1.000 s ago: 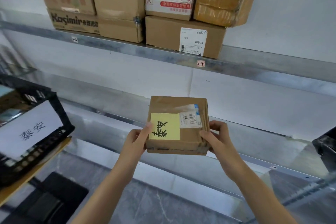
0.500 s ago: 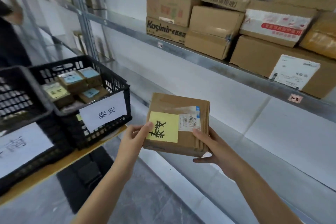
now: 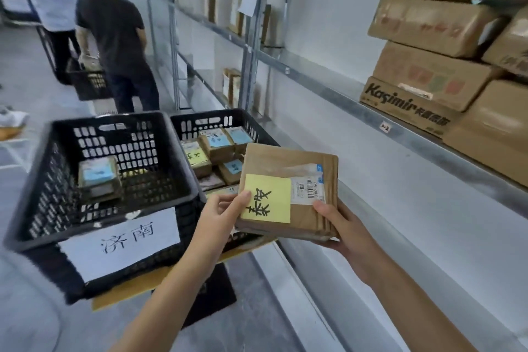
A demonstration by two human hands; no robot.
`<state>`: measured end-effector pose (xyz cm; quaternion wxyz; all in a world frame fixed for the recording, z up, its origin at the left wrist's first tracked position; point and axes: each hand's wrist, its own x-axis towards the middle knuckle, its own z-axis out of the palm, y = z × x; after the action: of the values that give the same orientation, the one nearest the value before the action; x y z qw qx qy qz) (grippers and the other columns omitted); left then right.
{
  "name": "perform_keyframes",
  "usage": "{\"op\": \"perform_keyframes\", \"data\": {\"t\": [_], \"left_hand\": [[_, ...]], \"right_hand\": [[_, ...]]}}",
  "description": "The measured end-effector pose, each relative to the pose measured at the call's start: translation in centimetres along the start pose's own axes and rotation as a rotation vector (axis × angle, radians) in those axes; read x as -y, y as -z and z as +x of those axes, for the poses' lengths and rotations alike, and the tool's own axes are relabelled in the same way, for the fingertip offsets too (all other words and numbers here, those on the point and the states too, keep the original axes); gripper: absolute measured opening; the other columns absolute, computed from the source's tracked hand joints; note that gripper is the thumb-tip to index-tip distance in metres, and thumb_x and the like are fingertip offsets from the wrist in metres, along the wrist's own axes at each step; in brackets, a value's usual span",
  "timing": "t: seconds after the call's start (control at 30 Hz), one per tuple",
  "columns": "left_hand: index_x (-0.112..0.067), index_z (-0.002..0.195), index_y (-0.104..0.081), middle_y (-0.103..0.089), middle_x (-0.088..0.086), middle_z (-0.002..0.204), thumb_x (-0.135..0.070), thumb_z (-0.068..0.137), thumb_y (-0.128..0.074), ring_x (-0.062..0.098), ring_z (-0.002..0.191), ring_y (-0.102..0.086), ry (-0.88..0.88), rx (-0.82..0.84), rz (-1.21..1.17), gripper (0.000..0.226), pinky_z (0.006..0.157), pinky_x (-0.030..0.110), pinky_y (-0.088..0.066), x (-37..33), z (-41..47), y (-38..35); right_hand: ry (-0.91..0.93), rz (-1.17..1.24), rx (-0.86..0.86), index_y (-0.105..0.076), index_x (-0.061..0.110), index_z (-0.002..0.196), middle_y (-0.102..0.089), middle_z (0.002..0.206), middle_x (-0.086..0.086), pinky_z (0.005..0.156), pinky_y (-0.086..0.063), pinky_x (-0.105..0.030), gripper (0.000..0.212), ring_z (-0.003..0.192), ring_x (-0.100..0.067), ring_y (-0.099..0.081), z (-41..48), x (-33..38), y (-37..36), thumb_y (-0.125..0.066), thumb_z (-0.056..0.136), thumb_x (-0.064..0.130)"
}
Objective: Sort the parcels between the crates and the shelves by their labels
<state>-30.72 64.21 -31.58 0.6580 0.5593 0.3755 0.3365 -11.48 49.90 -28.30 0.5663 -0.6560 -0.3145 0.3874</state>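
I hold a flat brown cardboard parcel [image 3: 297, 177] with a yellow handwritten sticky note and a white barcode label. My left hand [image 3: 220, 210] grips its left edge, thumb on the note. My right hand [image 3: 340, 226] supports its lower right corner. The parcel hovers over the near right corner of a black crate [image 3: 211, 123] holding several small parcels with blue and yellow notes. A second black crate [image 3: 57, 157], to the left, bears a white handwritten sign and holds one parcel with a blue note [image 3: 98, 177].
Both crates rest on a wooden board [image 3: 128, 288]. A metal shelf [image 3: 400, 128] on the right carries stacked cardboard boxes [image 3: 423, 86]. Two people [image 3: 114, 37] stand down the aisle by another black crate [image 3: 88, 83].
My view has swung left from the shelf toward the crates. The parcel, still in both hands, now hangs over the right crate's corner. The left crate and two people have come into view.
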Motion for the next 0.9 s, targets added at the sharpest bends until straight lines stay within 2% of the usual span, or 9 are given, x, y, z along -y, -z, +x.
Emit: {"op": "perform_keyframes", "data": {"t": [0.2,0.3,0.4,0.47,0.57,0.6,0.73,0.83,0.9], "left_hand": [[-0.030,0.107,-0.057,-0.065,-0.011,0.107,-0.077,0.068,-0.058,-0.008,0.084,-0.063,-0.066,0.005,0.093,0.061,0.065,0.013,-0.046,-1.8,5.1,4.0],[-0.031,0.106,-0.058,-0.066,-0.010,0.104,-0.073,0.074,-0.059,-0.007,0.079,-0.063,-0.094,-0.002,0.142,0.052,0.061,0.011,-0.046,-2.7,7.8,5.9],[-0.034,0.106,-0.058,-0.066,-0.013,0.108,-0.061,0.083,-0.063,-0.011,0.084,-0.062,-0.077,0.035,0.157,0.036,0.066,0.013,-0.049,-2.6,9.9,7.4],[-0.033,0.114,-0.057,-0.065,-0.014,0.116,-0.053,0.083,-0.067,-0.010,0.096,-0.062,-0.077,0.087,0.161,0.039,0.071,0.011,-0.052,-2.2,11.2,8.1],[-0.025,0.133,-0.051,-0.060,-0.014,0.128,-0.039,0.089,-0.068,-0.002,0.116,-0.057,-0.102,0.125,0.216,0.049,0.092,0.019,-0.050,-1.8,13.0,9.0],[-0.023,0.136,-0.051,-0.059,-0.013,0.130,-0.036,0.092,-0.066,-0.002,0.118,-0.056,-0.113,0.111,0.227,0.049,0.095,0.019,-0.048,-1.7,13.7,9.3],[-0.023,0.134,-0.055,-0.059,-0.018,0.127,-0.025,0.101,-0.053,-0.021,0.105,-0.053,-0.144,-0.001,0.248,0.033,0.088,0.004,-0.044,-1.2,16.8,10.3],[-0.018,0.139,-0.052,-0.056,-0.010,0.135,-0.020,0.103,-0.049,-0.005,0.117,-0.053,-0.136,-0.029,0.286,0.036,0.079,0.000,-0.043,-1.4,19.7,10.4],[-0.014,0.141,-0.049,-0.053,-0.004,0.140,-0.018,0.103,-0.049,0.006,0.126,-0.049,-0.132,-0.055,0.291,0.038,0.085,0.004,-0.042,-1.5,21.7,10.0]], "right_hand": [[0.010,-0.027,0.005,-0.060,0.037,0.129,-0.074,0.115,0.006,0.090,-0.056,-0.041,0.052,0.105,-0.017,-0.070,7.8,1.7,-3.7,-0.071,0.080,0.050],[0.033,-0.030,0.001,-0.061,0.034,0.129,-0.074,0.113,0.005,0.078,-0.059,-0.034,0.063,0.100,-0.017,-0.072,11.0,2.2,-5.4,-0.077,0.071,0.054],[0.021,-0.025,0.023,-0.060,0.037,0.128,-0.074,0.114,0.006,0.072,-0.058,-0.028,0.059,0.099,-0.015,-0.072,13.4,1.7,-6.1,-0.076,0.074,0.053],[0.007,-0.039,0.010,-0.060,0.039,0.128,-0.074,0.113,0.007,0.075,-0.058,-0.030,0.055,0.099,-0.015,-0.072,15.2,1.3,-6.4,-0.072,0.076,0.056],[-0.029,-0.040,-0.040,-0.061,0.037,0.127,-0.076,0.108,0.006,0.072,-0.058,-0.029,0.054,0.094,-0.015,-0.073,18.1,0.5,-6.5,-0.071,0.078,0.056],[-0.042,-0.047,-0.051,-0.062,0.035,0.126,-0.076,0.106,0.006,0.072,-0.058,-0.030,0.055,0.093,-0.015,-0.074,19.2,0.3,-6.4,-0.071,0.076,0.057],[-0.097,-0.171,-0.037,-0.061,0.034,0.127,-0.076,0.103,0.009,0.083,-0.058,-0.036,0.064,0.096,-0.015,-0.073,23.8,-0.1,-6.0,-0.070,0.073,0.066],[-0.196,-0.255,0.072,-0.055,0.033,0.134,-0.074,0.109,0.007,0.091,-0.057,-0.041,0.082,0.100,-0.015,-0.071,27.3,-0.6,-6.5,-0.071,0.065,0.072],[-0.242,-0.331,0.168,-0.050,0.034,0.139,-0.071,0.116,0.005,0.097,-0.054,-0.044,0.089,0.105,-0.015,-0.068,29.5,-1.0,-7.2,-0.070,0.063,0.074]]}}
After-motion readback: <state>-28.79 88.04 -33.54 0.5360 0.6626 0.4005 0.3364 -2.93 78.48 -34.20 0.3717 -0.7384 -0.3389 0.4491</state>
